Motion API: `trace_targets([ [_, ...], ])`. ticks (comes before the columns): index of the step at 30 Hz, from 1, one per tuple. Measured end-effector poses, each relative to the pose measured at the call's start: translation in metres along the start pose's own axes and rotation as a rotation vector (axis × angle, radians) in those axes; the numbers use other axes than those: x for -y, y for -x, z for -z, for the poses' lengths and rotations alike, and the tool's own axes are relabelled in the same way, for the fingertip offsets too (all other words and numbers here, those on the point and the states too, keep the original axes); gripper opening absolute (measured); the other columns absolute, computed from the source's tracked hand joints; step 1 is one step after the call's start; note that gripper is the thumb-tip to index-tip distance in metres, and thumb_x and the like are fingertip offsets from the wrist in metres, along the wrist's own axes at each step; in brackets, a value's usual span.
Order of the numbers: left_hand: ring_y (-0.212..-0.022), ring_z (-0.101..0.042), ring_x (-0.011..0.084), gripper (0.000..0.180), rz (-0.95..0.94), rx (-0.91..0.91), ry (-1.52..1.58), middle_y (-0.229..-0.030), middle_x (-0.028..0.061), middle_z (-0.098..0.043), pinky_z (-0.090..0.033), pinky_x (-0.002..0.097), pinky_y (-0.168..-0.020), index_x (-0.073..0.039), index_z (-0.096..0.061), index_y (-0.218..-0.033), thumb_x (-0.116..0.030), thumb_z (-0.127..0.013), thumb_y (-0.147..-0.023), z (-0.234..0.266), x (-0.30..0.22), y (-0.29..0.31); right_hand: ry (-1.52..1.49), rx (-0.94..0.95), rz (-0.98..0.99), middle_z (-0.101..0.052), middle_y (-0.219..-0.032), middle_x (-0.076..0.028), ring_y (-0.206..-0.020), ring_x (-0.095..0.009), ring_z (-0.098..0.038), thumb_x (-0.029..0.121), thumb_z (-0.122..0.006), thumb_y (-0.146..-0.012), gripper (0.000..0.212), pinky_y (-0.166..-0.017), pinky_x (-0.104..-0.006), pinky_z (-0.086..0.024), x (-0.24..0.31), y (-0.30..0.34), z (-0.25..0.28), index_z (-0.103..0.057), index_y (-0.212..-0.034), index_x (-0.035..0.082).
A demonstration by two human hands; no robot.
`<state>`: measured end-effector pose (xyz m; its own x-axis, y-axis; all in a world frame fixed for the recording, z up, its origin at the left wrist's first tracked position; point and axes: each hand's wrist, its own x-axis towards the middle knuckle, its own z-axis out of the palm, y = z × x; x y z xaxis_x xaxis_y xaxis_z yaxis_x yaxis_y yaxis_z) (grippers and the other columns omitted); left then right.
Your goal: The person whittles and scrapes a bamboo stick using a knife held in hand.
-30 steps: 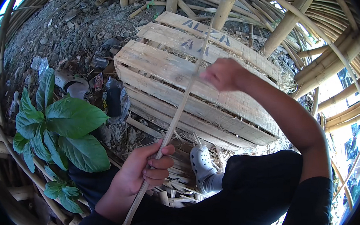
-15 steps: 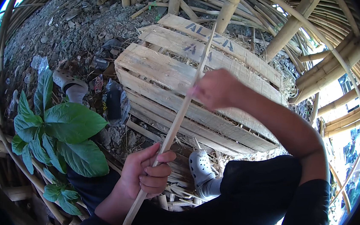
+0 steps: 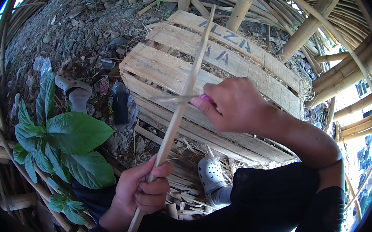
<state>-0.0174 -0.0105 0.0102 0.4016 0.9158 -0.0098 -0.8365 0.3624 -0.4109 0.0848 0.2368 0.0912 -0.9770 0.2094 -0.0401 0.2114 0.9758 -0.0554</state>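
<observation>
My left hand (image 3: 144,185) is wrapped round the lower part of a long, pale bamboo strip (image 3: 177,119), which slants up and away over the wooden crate. My right hand (image 3: 235,105) grips a knife by its pink handle (image 3: 206,99). The knife's thin blade (image 3: 172,99) lies across the strip about midway along and is slightly blurred. Most of the handle is hidden inside my fist. Beneath the strip and my right hand sits the slatted wooden crate (image 3: 163,67), with straw showing through its gaps.
Leafy green plants (image 3: 76,133) rise at the left. Grey clogs (image 3: 211,173) are on my feet, near a dark plastic wrapper (image 3: 120,106). Bamboo posts (image 3: 241,10) stand behind the crate, and stacked bamboo poles (image 3: 352,82) line the right. Stony soil (image 3: 70,26) covers the far left.
My right hand has come down along the strip and turned, so the knife blade now shows across it. The strip has tilted a little more upright; my left hand keeps its hold.
</observation>
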Motion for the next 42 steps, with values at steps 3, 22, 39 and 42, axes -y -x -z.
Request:
trace_targets([
  [3, -0.038, -0.024, 0.0015, 0.031, -0.024, 0.009, -0.019, -0.054, -0.0064, -0.028, -0.018, 0.0173, -0.031, -0.015, -0.038, -0.088, -0.042, -0.029, -0.102, 0.001, -0.007, 0.004, -0.072, 0.036, 0.104, -0.06, -0.062, -0.014, -0.054, -0.032, -0.062, 0.038, -0.045, -0.097, 0.046, -0.056, -0.0436, -0.051, 0.008, -0.001, -0.001, -0.06, -0.077, 0.0],
  [22, -0.039, -0.025, 0.0024, 0.03, -0.096, 0.079, -0.079, -0.056, -0.0053, -0.031, -0.02, 0.0172, -0.032, -0.015, -0.037, -0.088, -0.039, -0.027, -0.103, 0.003, -0.025, 0.018, -0.187, -0.223, -0.56, -0.066, -0.076, -0.02, -0.071, -0.032, -0.066, 0.017, -0.064, -0.084, 0.022, -0.066, -0.0422, -0.05, -0.06, -0.023, -0.019, -0.068, -0.089, -0.004],
  [39, -0.038, -0.023, 0.0018, 0.031, -0.104, -0.031, -0.099, -0.056, -0.0054, -0.031, -0.018, 0.0178, -0.031, -0.013, -0.04, -0.088, -0.037, -0.029, -0.103, 0.013, -0.027, 0.005, -0.079, 0.067, 0.165, -0.056, -0.058, -0.009, -0.049, -0.026, -0.059, 0.022, -0.049, -0.096, 0.024, -0.044, -0.0365, -0.047, 0.048, -0.002, -0.027, -0.05, -0.091, -0.002],
  [42, -0.038, -0.021, 0.0018, 0.031, -0.107, -0.08, -0.109, -0.056, -0.0059, -0.03, -0.018, 0.0182, -0.031, -0.013, -0.041, -0.087, -0.037, -0.03, -0.103, 0.014, -0.022, 0.005, 0.037, -0.024, 0.331, -0.055, -0.056, -0.007, -0.046, -0.024, -0.058, 0.024, -0.048, -0.096, 0.026, -0.039, -0.0366, -0.043, 0.056, 0.0, -0.031, -0.05, -0.086, 0.0],
])
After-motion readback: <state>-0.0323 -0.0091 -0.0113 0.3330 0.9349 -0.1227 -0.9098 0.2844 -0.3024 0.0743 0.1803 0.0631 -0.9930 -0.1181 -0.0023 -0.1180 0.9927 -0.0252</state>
